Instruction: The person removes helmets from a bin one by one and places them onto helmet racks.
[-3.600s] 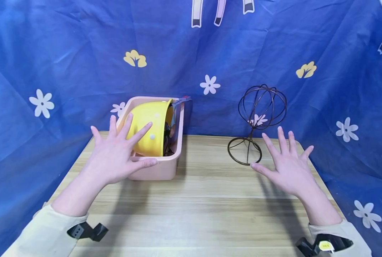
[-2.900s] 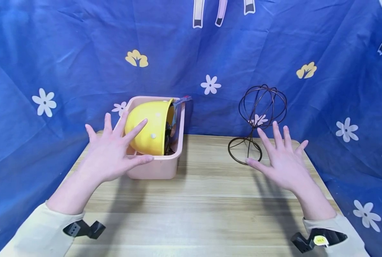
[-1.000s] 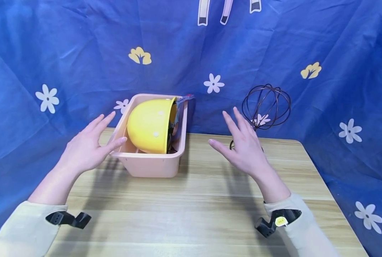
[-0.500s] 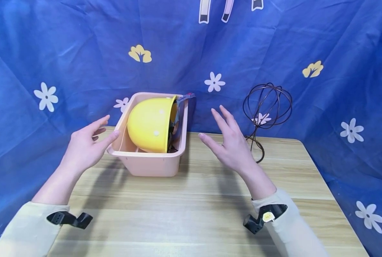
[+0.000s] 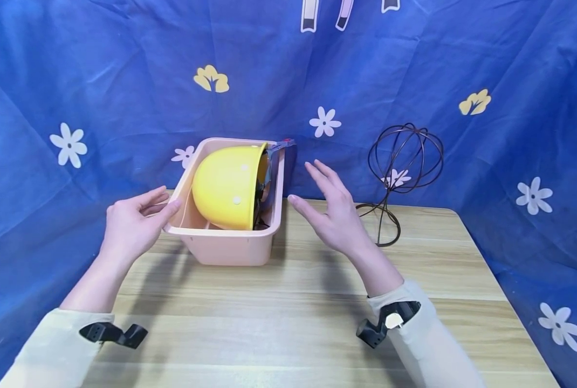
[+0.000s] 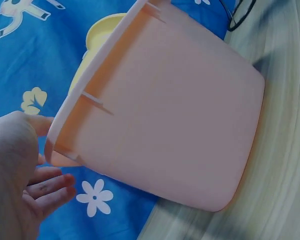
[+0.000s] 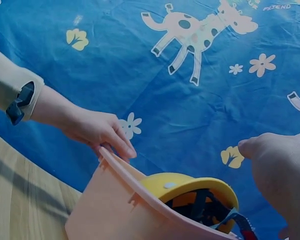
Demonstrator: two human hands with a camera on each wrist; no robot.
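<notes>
The left hand (image 6: 16,167) is at the left edge, its thumb (image 6: 41,123) curled over the rim (image 6: 90,75) of a pink bin (image 6: 180,115), the tip hidden behind it. The other fingers (image 6: 52,187) lie loosely bent below the rim's near corner. The bin's outer wall, with 3 short ribs under the rim, fills the middle. Beyond the rim shows part of a rounded yellow thing (image 6: 101,34). Blue cloth (image 6: 125,205) printed with flowers lies behind; wood-grain table (image 6: 290,110) spans the right.
</notes>
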